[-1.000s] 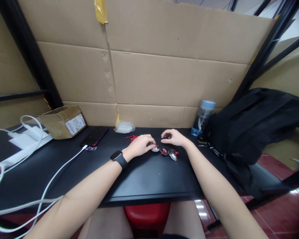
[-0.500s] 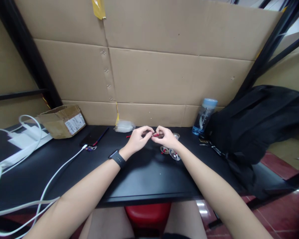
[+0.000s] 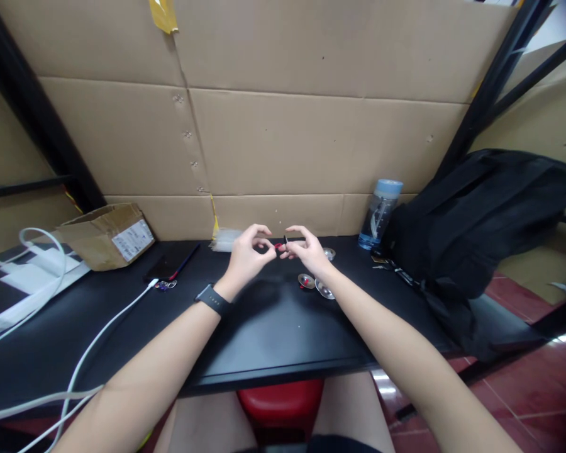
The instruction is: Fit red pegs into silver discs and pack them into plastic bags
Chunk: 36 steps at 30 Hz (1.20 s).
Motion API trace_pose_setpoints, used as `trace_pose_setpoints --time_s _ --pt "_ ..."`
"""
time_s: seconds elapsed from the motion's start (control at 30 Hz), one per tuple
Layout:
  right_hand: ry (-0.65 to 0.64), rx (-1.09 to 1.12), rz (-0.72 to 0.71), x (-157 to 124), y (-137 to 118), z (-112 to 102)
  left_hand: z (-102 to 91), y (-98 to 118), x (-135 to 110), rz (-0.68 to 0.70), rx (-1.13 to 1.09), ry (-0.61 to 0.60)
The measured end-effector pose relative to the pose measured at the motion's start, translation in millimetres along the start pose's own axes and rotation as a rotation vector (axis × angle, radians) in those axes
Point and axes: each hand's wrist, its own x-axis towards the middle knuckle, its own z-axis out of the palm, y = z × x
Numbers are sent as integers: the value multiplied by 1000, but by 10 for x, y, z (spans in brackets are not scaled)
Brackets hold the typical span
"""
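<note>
My left hand point(image 3: 251, 255), with a watch on its wrist, pinches thumb and fingertips at a small red cord point(image 3: 278, 246) above the black table. Facing it, my right hand point(image 3: 306, 250) grips a small, thin dark-edged disc point(image 3: 285, 240), seen nearly edge-on; it looks like a finger cymbal, with the cord beside it. Partly hidden by my right wrist, shiny finger cymbals lie on the table: one with a red cord point(image 3: 306, 281), a larger one point(image 3: 324, 289) and another point(image 3: 329, 253) farther back.
A clear plastic packet point(image 3: 224, 240) lies by the cardboard wall. To the left are a phone point(image 3: 170, 262), an opened cardboard box point(image 3: 108, 236) and white cables point(image 3: 99, 340). A water bottle point(image 3: 380, 214) and a black backpack point(image 3: 481, 226) stand on the right.
My hands have moved slightly apart and their fingers have spread more. A dark disc edge now shows at my right fingers. The whole view has shifted a little.
</note>
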Motion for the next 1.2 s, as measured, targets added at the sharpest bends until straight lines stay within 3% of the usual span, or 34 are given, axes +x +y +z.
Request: trace_pose_setpoints --time_s 0.1,0.17,0.3,0.47,0.63,0.77,0.87,1.03,1.2 --pt "124 -165 -51 48 -16 -175 -265 -165 142 -24 38 85" --pt "152 -394 -95 76 -15 -360 -445 -325 206 -86 43 100" --pt "153 -860 -106 109 46 -770 -644 -616 206 -148 192 -113" --pt "168 -1178 51 129 142 -1094 -588 -749 139 -91 332 -274" --pt "107 -1251 161 124 186 -1168 -497 -784 120 -37 379 -376" --pt "42 -1222 189 119 234 -1158 -541 -855 129 -37 434 -359" --pt "3 -1219 199 119 260 -1156 -628 -957 136 -68 541 -351" --pt "-31 -1217 197 116 260 -1166 -709 -1116 106 -100 684 -479" --pt "-40 -1224 198 116 255 -1179 -735 -1038 86 -253 877 -465"
